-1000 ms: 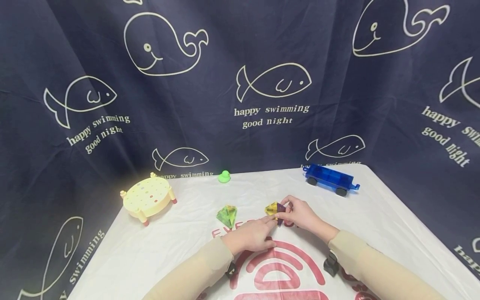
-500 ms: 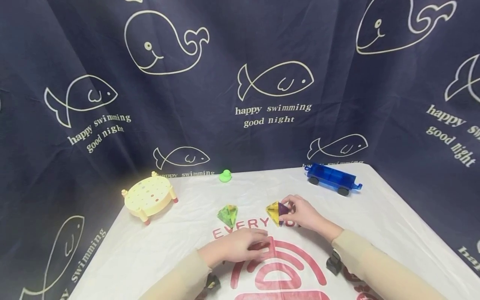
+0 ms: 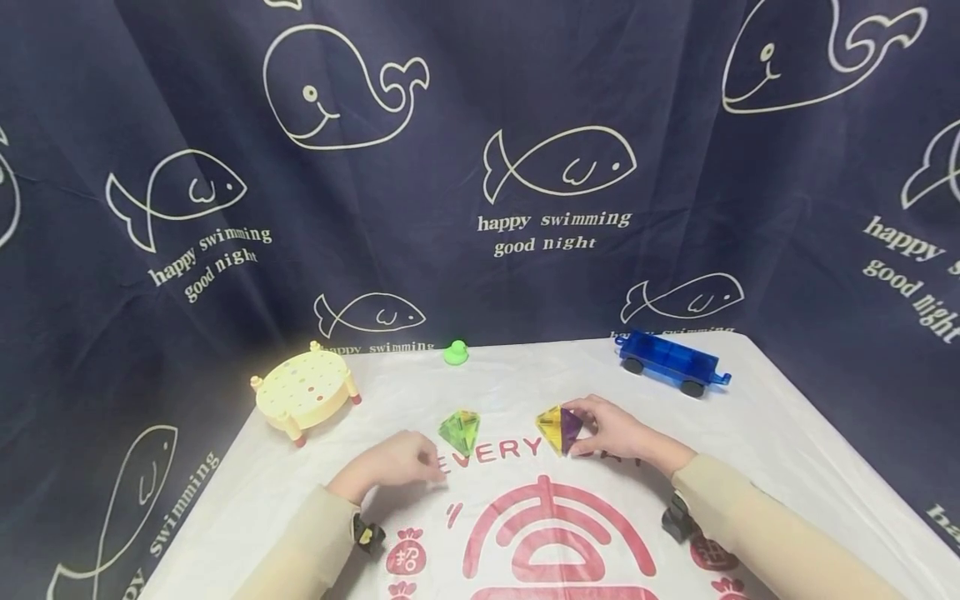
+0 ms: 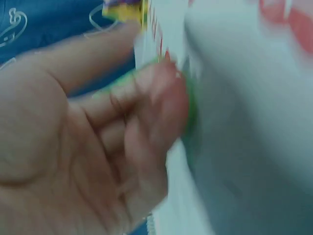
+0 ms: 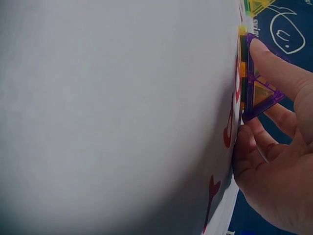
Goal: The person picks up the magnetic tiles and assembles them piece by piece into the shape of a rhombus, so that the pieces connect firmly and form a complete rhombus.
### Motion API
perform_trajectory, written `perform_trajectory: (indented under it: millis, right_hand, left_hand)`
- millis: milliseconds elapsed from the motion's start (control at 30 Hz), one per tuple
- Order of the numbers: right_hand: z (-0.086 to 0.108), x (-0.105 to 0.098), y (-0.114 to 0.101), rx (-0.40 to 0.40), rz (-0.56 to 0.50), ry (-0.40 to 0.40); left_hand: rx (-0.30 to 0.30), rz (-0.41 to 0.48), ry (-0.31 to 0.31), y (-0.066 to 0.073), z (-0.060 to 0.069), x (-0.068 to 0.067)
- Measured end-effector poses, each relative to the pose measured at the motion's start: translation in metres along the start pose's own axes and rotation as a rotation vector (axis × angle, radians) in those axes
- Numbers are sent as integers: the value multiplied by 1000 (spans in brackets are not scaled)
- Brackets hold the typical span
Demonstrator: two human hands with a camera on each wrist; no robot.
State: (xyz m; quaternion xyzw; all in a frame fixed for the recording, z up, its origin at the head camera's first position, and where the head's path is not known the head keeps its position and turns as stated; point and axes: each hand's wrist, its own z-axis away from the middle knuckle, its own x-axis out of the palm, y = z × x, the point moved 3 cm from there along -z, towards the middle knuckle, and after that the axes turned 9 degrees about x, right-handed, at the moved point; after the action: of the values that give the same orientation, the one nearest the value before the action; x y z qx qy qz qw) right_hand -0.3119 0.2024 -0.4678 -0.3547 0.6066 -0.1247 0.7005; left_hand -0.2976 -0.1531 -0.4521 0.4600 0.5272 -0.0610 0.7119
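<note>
My right hand (image 3: 615, 431) pinches the purple magnetic tile (image 3: 571, 427) between thumb and fingers. That tile stands edge to edge with a yellow magnetic tile (image 3: 550, 427), together forming a small pointed shape on the table. In the right wrist view my thumb lies along the purple tile's frame (image 5: 250, 83). My left hand (image 3: 396, 460) hovers just left of a green and yellow magnetic-tile shape (image 3: 457, 432), its fingers loosely curled with nothing visible in them. The left wrist view is blurred, and the fingers hide most of the green shape there.
A cream round toy table (image 3: 306, 390) with short legs stands at the left. Near the back edge sits a green toy duck (image 3: 455, 353). A blue wheeled toy wagon (image 3: 670, 360) is at the back right. A dark curtain (image 3: 480, 92) hangs behind the white-covered table (image 3: 420, 542).
My left hand has left the yellow and purple shape and moved left, beside the green one. My right hand stays at the purple tile.
</note>
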Motion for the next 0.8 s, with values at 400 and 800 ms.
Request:
perform_trajectory:
  millis: [400,800]
  right_hand:
    - [-8,4,4,-18,17,7]
    - [-7,5,4,71,-16,1]
  left_hand:
    - [-121,-40,211,-32,-35,-7]
    - [-35,31,192,-32,-48,-1]
